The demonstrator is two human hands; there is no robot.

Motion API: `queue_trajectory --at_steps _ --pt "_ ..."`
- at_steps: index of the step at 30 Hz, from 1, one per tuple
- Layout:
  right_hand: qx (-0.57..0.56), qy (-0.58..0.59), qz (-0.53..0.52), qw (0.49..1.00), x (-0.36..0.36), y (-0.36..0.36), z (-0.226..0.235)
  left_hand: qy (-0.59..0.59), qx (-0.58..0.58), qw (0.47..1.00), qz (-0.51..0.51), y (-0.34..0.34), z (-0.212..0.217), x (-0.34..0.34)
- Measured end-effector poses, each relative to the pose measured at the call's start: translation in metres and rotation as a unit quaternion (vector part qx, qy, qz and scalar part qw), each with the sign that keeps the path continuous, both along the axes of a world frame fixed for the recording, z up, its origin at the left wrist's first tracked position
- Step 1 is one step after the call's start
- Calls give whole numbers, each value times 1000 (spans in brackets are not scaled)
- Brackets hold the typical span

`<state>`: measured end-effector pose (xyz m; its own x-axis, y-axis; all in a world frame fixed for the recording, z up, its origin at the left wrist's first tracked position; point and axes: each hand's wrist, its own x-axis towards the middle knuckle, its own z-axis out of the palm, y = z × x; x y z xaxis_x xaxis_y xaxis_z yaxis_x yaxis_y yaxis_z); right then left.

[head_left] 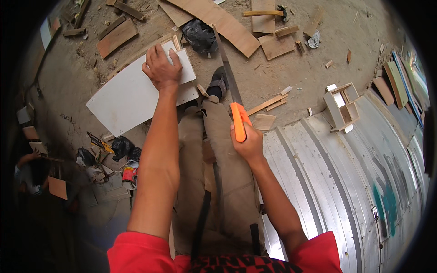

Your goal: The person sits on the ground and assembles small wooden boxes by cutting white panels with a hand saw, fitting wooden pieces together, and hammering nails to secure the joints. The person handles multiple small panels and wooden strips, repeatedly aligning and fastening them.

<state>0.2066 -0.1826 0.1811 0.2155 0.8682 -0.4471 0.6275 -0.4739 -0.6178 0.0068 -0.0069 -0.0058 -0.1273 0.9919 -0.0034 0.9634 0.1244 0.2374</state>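
Observation:
My right hand (249, 144) is wrapped round the orange handle of a handsaw (226, 63). The saw's long blade points away from me and stands apart from the boards. With bent fingers, my left hand (162, 67) grips a white board piece (187, 65) near its far edge. Under and beside that piece lies a larger white board (132, 98) with a curved left end and small holes along one edge. What supports the boards is mostly hidden. My shoe (217, 82) shows between the boards and the blade.
A hammer (266, 13), plywood offcuts (214, 20) and a black plastic bag (200, 36) lie on the dirt ground ahead. Corrugated metal sheeting (314, 182) stretches along my right, near a small wooden frame (341, 107). At left are a red can (129, 176) and another person's hand (31, 157).

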Motion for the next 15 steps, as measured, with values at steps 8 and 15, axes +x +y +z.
queue_trajectory --at_steps 8,15 --pt "110 -127 247 954 78 39 -172 -98 14 995 -9 -1 9 -4" --pt "138 -215 331 909 90 52 -263 -273 203 940 20 -11 24 -36"
